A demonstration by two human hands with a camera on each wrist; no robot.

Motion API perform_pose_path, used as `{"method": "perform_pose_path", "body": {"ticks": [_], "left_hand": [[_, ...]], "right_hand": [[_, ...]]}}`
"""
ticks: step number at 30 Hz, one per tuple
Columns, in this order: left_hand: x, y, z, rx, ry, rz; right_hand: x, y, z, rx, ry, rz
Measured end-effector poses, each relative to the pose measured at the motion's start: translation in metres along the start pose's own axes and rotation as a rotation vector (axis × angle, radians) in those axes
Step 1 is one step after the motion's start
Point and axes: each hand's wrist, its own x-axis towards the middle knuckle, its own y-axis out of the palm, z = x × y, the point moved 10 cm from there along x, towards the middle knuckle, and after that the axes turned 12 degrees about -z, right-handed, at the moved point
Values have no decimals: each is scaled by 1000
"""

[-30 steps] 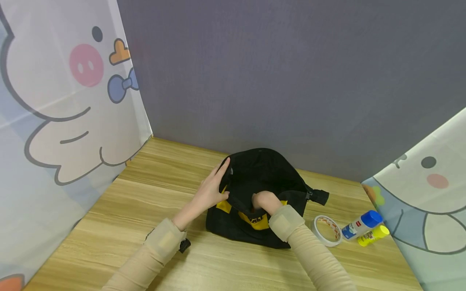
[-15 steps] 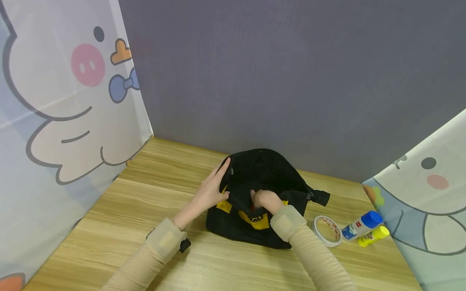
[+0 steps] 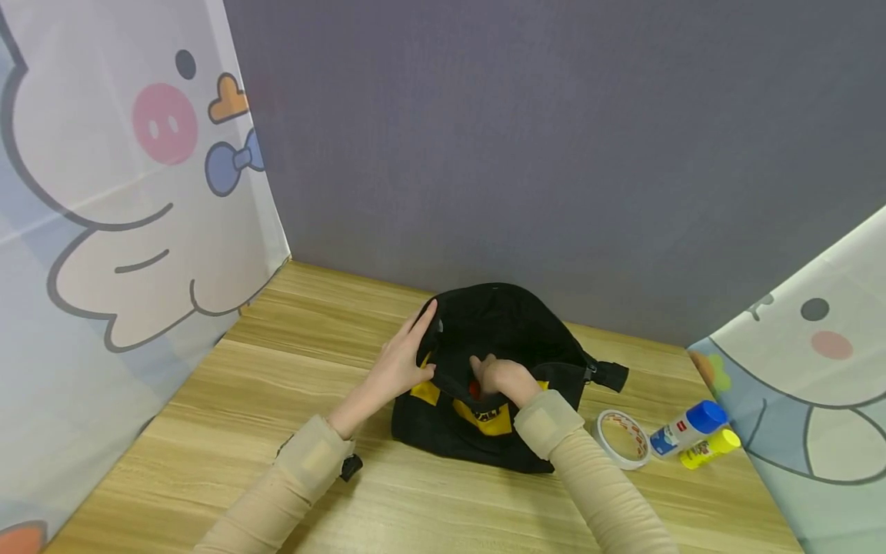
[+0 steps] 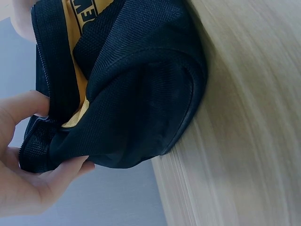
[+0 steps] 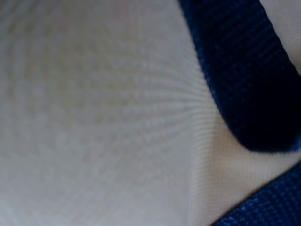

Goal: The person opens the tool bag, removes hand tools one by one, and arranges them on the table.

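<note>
A black zip bag (image 3: 429, 435) with yellow patches and partly visible lettering stands on the table, its mouth wide apart. My left hand (image 3: 399, 363) grips the bag's left rim. In the left wrist view, that hand (image 4: 28, 146) has thumb and fingers on either side of the zip edge. My right hand (image 3: 508, 379) reaches into the bag's mouth with curled fingers. A small red thing (image 3: 474, 389) shows by its fingertips and appears held; most of it is hidden. Beige sleeve fabric (image 5: 117, 117) and dark webbing fill the right wrist view.
Right of the bag lie a roll of tape (image 3: 622, 439), a white glue stick with a blue cap (image 3: 688, 428) and a yellow one (image 3: 710, 448). A grey panel (image 3: 484, 154) rises behind the table (image 3: 228, 415). Printed cloths hang at both sides.
My right hand has shifted slightly left and up within the bag's mouth. More of the red thing shows, moving along with it. The left hand keeps its grip on the rim.
</note>
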Motion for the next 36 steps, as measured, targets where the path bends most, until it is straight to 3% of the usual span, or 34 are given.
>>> {"method": "perform_pose_path", "body": {"ticks": [36], "left_hand": [[-1, -2, 2, 5, -2, 6]], "right_hand": [[1, -13, 6, 69, -76, -81]]}}
